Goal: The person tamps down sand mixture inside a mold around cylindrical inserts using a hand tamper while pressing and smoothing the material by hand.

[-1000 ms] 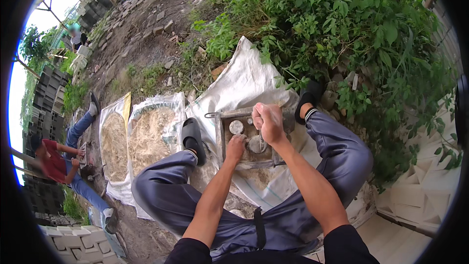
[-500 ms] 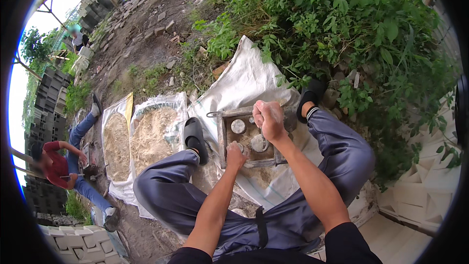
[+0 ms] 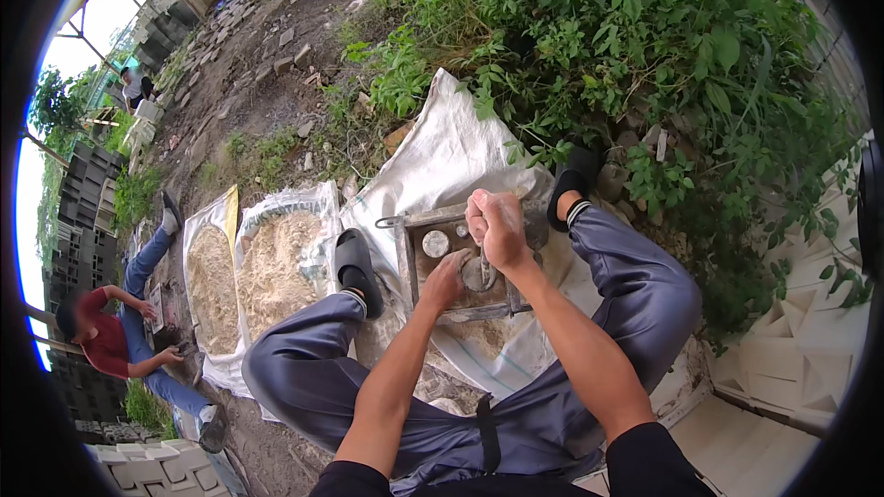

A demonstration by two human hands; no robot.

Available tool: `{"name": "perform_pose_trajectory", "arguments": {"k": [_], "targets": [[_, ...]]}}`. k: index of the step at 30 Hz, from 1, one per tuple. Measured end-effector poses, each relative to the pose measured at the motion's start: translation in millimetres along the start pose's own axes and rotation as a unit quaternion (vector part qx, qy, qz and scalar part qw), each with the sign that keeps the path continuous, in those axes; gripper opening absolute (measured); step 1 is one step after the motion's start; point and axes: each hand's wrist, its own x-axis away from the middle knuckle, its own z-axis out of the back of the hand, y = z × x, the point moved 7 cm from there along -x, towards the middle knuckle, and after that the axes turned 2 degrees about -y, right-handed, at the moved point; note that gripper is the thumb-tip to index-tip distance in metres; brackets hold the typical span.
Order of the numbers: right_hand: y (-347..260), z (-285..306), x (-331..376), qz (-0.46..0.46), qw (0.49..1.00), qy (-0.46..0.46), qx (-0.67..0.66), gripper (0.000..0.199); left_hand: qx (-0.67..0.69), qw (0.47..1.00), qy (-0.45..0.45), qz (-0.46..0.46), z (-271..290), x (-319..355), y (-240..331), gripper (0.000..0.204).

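A worn rectangular frame [image 3: 402, 262] with a loop handle at its far left corner lies between my feet. Inside it are a pale round disc [image 3: 436, 243], a small round knob [image 3: 462, 231] and a larger grey disc [image 3: 476, 274] with a curved piece on it. My right hand [image 3: 499, 232], dusted pale, is closed in a fist above the frame; anything within is hidden. Close to the larger disc's left edge is my left hand [image 3: 444, 283], over the frame's near part; its fingertips are too unclear to show whether they grip the disc.
Under the frame lies a white woven sheet [image 3: 451, 138]. Two open sacks of pale sandy material [image 3: 281, 262] stand left of my left shoe [image 3: 357, 269]. Green bushes [image 3: 589, 55] crowd the far right. A person in a red shirt [image 3: 104, 336] sits at left; stacked blocks [image 3: 161, 468] lie near left.
My left hand has moved from the frame's near left part rightward and slightly away, to beside the larger disc. My right fist remains above the frame. The view has shifted slightly.
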Motion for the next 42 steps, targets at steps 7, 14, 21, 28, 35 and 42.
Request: {"name": "perform_pose_trajectory", "arguments": {"k": [7,14,21,28,35,42], "targets": [[0,4,-3,0.004,1.000,0.015,-0.001,0.043,-0.043,0.955,-0.284,-0.071,-39,-36,-11,0.054],[0,4,-2,-0.012,1.000,0.014,0.001,0.043,-0.153,0.943,-0.296,-0.030,-37,-12,-41,0.040],[4,0,-3,-0.014,1.000,-0.001,0.006,0.042,-0.194,0.964,-0.179,-0.011,-30,36,-44,0.044],[-1,-12,-1,0.010,0.999,-0.015,0.028,0.044,-0.044,0.978,-0.024,0.203,3,73,-45,0.071],[-1,1,-1,0.009,1.000,0.010,-0.005,0.046,-0.148,0.976,-0.027,0.156,10,47,-14,0.055],[2,-4,-5,-0.003,1.000,0.002,-0.004,0.043,-0.280,0.959,-0.025,-0.025,-11,34,14,0.023]]}}
